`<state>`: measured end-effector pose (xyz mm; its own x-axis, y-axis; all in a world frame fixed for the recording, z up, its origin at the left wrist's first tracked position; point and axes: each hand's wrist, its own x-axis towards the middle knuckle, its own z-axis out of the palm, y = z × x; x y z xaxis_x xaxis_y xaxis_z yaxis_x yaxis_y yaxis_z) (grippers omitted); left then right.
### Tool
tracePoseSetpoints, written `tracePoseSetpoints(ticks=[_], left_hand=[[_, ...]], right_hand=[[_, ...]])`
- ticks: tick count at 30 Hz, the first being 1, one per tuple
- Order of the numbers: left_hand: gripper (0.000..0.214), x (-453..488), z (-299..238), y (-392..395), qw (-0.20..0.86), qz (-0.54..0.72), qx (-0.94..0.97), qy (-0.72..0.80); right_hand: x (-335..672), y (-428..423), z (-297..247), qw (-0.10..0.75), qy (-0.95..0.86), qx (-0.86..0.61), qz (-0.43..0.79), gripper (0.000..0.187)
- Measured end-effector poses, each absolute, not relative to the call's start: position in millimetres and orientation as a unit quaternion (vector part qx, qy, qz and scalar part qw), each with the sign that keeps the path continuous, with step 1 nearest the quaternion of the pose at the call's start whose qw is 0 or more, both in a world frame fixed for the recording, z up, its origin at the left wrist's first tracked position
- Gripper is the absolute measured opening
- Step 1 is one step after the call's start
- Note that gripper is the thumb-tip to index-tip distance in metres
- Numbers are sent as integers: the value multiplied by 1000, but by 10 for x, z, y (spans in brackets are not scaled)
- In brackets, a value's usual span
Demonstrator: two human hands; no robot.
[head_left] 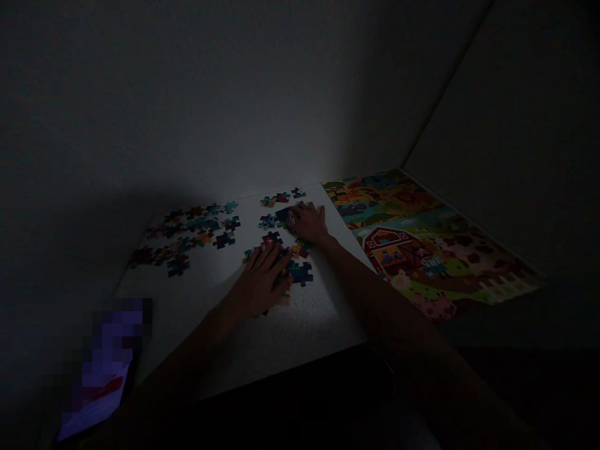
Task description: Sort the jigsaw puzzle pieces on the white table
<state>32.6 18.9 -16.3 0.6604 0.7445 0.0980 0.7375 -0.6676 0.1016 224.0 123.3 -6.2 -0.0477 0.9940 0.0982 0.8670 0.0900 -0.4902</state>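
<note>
My left hand [262, 281] lies palm down with its fingers spread over a group of jigsaw pieces on the white table [206, 325]. It touches the pieces and hides some of them. Just beyond, my right hand [309, 222] rests on the same group, its fingers apart and reaching forward. A patterned piece [291, 221] shows at its left side. Blue puzzle pieces [300, 272] lie between and beside the hands. Three small pieces [282, 197] sit at the table's far edge. The scene is dim, and the details under both palms are hidden.
More loose jigsaw pieces [201, 225] are scattered at the table's left. To the right lie colourful picture sheets, one with a red barn and farm animals [431, 262], another with wild animals [384, 194]. A glowing, blurred screen [103, 362] stands at lower left. A wall [234, 94] rises behind.
</note>
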Motion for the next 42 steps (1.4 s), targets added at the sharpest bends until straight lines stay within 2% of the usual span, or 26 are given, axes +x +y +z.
tracePoseSetpoints(ticks=[4,7,11,15,18,22,29,33,39,42], left_hand=[[56,440,-86,111,38,54,944,322],[54,584,-66,274,45,58,955,287],[55,860,-107,629,46,49,953,294],[55,1193,-124,938,55,45,938,339],[48,1286,-67,1177,78,75,917,384],[50,975,-5,1428,65,92,881,460],[62,184,-116,1303,80,32,878,470],[54,75,-149,1227,87,105,890,435],[55,197,-115,1430,76,197,819,533],[49,228,-117,1461,58,200,803,559]], right_hand=[[2357,1316,-12,340,-686,-546,339,47],[2568,1152,43,390,-637,-566,348,48],[2701,622,54,333,-660,-629,241,48],[2542,-65,-73,278,-663,-685,121,67],[2374,-410,-165,196,-688,-691,102,83],[2282,-412,-181,133,-715,-681,88,83],[2332,368,-124,138,-669,-722,106,86],[2330,849,-134,162,-674,-713,104,80],[2354,1010,-67,206,-777,-578,138,55],[2449,881,-55,209,-722,-649,118,58]])
